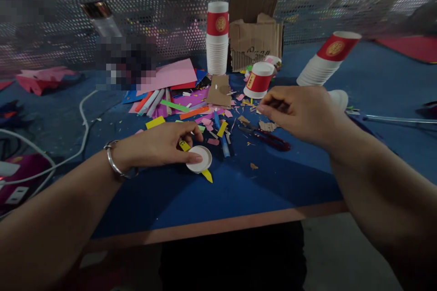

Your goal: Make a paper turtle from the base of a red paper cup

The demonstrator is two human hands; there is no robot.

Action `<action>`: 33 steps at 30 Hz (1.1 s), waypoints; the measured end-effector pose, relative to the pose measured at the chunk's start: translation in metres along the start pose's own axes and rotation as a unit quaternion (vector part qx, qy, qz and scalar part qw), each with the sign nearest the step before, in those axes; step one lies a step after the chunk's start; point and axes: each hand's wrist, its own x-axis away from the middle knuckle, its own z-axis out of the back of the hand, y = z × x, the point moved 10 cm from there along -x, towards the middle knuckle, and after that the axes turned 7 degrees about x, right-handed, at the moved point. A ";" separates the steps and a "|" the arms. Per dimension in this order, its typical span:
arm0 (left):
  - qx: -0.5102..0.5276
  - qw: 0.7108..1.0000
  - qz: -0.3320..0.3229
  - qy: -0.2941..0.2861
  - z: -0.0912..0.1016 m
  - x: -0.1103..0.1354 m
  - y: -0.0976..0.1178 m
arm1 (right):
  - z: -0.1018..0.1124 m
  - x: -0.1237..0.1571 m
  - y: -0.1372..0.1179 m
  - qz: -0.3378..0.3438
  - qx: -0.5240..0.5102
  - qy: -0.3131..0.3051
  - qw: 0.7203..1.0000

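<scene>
My left hand (160,143), with a bangle at its wrist, grips a small round white paper disc (204,160) with a raised rim, thumb pressed on its face. A yellow paper strip (207,176) with a pointed end passes behind the disc; a small dark drawing shows on its other end. My right hand (300,109) hovers over the table with thumb and fingers pinched together. Whatever it may hold is too small to make out. Close to its fingertips, a red and white paper cup (260,81) stands upside down. Dark red-handled scissors (269,138) lie below that hand.
A tall stack of paper cups (217,50) stands before a torn cardboard box (256,32). Another stack (324,59) leans at right. Coloured paper sheets (170,75), markers (155,102), a blue pen (225,145) and paper scraps cover the middle. White cables (83,118) run at left.
</scene>
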 end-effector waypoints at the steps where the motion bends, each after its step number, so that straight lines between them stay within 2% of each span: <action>1: -0.005 1.000 0.000 0.001 0.000 0.000 0.000 | 0.006 0.007 0.009 -0.011 0.013 0.010 1.000; 3: -0.009 1.000 -0.001 0.000 0.000 0.000 -0.001 | 0.018 0.025 0.036 -0.053 0.016 0.028 0.998; 5: -0.005 1.000 -0.004 -0.005 -0.001 0.000 -0.001 | 0.032 0.049 0.075 -0.126 0.030 0.052 0.990; 9: 0.001 1.000 -0.010 -0.010 -0.002 0.001 0.000 | 0.051 0.097 0.156 -0.277 0.076 0.076 0.955; 11: 0.006 1.000 -0.007 -0.009 -0.001 0.001 -0.002 | 0.054 0.111 0.182 -0.324 0.129 0.064 0.935; 13: 0.014 1.000 0.001 -0.009 -0.002 0.000 -0.006 | 0.044 0.118 0.201 -0.368 0.152 -0.001 0.917; 15: 0.023 1.000 0.003 -0.010 -0.002 0.000 -0.010 | 0.035 0.117 0.207 -0.386 0.140 -0.035 0.911; 20: -0.001 1.000 -0.004 0.021 0.008 0.003 -0.008 | 0.028 0.111 0.208 -0.391 0.144 -0.037 0.908; 23: -0.036 0.996 0.007 0.076 0.021 0.009 -0.001 | 0.023 0.112 0.208 -0.377 0.137 -0.038 0.915; 27: -0.052 0.987 -0.041 0.146 0.031 0.015 0.019 | 0.019 0.116 0.206 -0.356 0.133 -0.023 0.925; 33: -0.008 0.981 -0.088 0.170 0.024 0.013 0.038 | 0.032 0.101 0.187 -0.254 0.219 0.030 0.942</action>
